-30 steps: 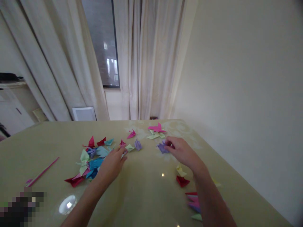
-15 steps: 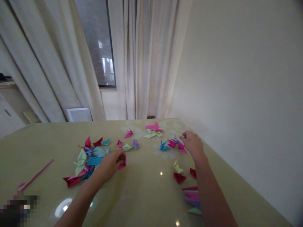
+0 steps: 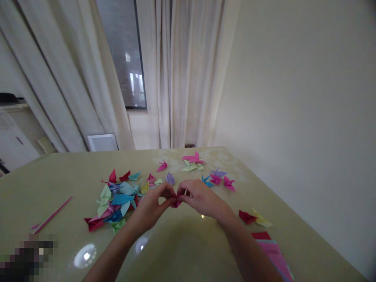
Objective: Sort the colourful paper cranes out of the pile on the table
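Note:
Between the fingertips of my two hands is a small dark pink folded origami paper (image 3: 176, 203), held just above the table. My left hand (image 3: 151, 204) pinches its left side, thumb below. My right hand (image 3: 202, 197) pinches the other side; most of the paper is hidden by the fingers. To the left of my left hand lies a pile of origami cranes (image 3: 121, 199) in blue, pink, green and red. Beyond my right hand are a blue crane (image 3: 207, 181), pink cranes (image 3: 228, 183) and a purple crane (image 3: 219, 172).
On the glossy table (image 3: 64, 172) lie a pink-and-white stick (image 3: 53, 214), a pink folded piece (image 3: 194, 158) on a pale green one, a red piece (image 3: 247, 216), a yellow piece (image 3: 262, 219) and a stack of coloured paper (image 3: 272, 252) partly behind my right forearm. A wall (image 3: 308, 137) borders the right.
My right hand has left the cranes at the far right and moved to the middle, where it grips the pink paper. My left hand has brought that paper rightward.

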A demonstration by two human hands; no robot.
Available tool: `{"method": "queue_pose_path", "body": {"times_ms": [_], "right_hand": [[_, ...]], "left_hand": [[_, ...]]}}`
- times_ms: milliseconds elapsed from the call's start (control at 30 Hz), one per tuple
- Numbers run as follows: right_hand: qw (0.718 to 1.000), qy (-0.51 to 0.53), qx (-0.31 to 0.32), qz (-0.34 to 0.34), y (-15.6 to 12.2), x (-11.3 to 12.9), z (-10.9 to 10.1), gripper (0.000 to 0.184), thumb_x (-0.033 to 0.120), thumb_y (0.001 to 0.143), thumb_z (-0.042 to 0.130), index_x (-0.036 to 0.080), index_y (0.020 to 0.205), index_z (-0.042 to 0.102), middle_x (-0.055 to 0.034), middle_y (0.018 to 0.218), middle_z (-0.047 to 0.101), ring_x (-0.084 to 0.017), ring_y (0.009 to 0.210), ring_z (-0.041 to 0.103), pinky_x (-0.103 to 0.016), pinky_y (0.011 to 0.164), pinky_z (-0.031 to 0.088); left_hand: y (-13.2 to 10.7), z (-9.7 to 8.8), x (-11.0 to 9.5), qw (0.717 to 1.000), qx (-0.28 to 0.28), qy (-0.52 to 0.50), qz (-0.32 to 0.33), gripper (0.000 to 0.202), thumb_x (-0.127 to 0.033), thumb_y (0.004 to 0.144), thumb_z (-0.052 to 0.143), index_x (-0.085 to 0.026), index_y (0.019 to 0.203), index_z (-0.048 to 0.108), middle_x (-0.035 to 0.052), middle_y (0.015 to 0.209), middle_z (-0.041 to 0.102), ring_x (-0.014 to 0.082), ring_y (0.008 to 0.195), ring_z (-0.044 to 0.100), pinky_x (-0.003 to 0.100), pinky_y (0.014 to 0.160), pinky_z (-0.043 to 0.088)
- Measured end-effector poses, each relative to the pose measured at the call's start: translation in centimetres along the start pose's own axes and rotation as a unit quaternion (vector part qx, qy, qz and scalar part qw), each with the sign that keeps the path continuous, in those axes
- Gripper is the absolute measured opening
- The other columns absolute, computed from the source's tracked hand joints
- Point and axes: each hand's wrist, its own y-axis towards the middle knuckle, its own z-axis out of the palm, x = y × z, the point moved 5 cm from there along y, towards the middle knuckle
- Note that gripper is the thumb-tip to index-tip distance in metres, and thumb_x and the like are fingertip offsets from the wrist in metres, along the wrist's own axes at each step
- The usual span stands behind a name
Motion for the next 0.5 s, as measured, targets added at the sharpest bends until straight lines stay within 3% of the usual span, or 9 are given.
{"method": "queue_pose_path", "body": {"times_ms": [67, 167, 333, 500], "right_hand": [[0.999, -0.037, -0.010, 0.013, 0.0, -0.8, -0.7, 0.010, 0.011, 0.092, 0.075, 0.020, 0.088, 0.078, -0.0002, 0.086, 0.076, -0.015, 0.081, 0.068, -0.024, 0.074, 0.046], [0.993, -0.092, -0.054, 0.058, -0.7, -2.5, -3.3, 0.012, 0.011, 0.094, 0.070, 0.018, 0.090, 0.079, -0.0039, 0.090, 0.078, -0.018, 0.087, 0.068, -0.027, 0.078, 0.043], [0.978, -0.139, -0.100, 0.120, -3.5, -4.2, -8.0, 0.016, 0.012, 0.095, 0.067, 0.016, 0.091, 0.081, -0.0084, 0.094, 0.079, -0.022, 0.089, 0.068, -0.030, 0.080, 0.042], [0.975, -0.136, -0.098, 0.147, -5.6, -3.8, -9.7, 0.013, 0.013, 0.091, 0.071, 0.020, 0.092, 0.081, -0.0036, 0.088, 0.079, -0.019, 0.081, 0.068, -0.027, 0.072, 0.040]], "left_hand": [[0.1, -0.1, 0.8, 0.999, -0.020, 0.026, 0.002, 0.009, -0.030, 0.097, 0.063, -0.022, 0.101, 0.062, 0.0036, 0.095, 0.076, 0.0205, 0.090, 0.074, 0.035, 0.085, 0.058], [0.2, 0.0, 2.8, 0.994, -0.056, 0.097, 0.002, 0.015, -0.030, 0.099, 0.057, -0.022, 0.110, 0.064, 0.0080, 0.110, 0.075, 0.0236, 0.100, 0.073, 0.042, 0.092, 0.059], [-0.6, 2.7, 6.1, 0.974, 0.001, 0.228, 0.010, 0.023, -0.023, 0.096, 0.055, -0.021, 0.115, 0.067, 0.0126, 0.119, 0.072, 0.0289, 0.114, 0.069, 0.050, 0.103, 0.056], [-1.5, 4.6, 8.2, 0.944, 0.025, 0.329, -0.001, 0.038, -0.015, 0.093, 0.052, -0.016, 0.129, 0.064, 0.0201, 0.144, 0.061, 0.0326, 0.134, 0.061, 0.053, 0.115, 0.049]]}}
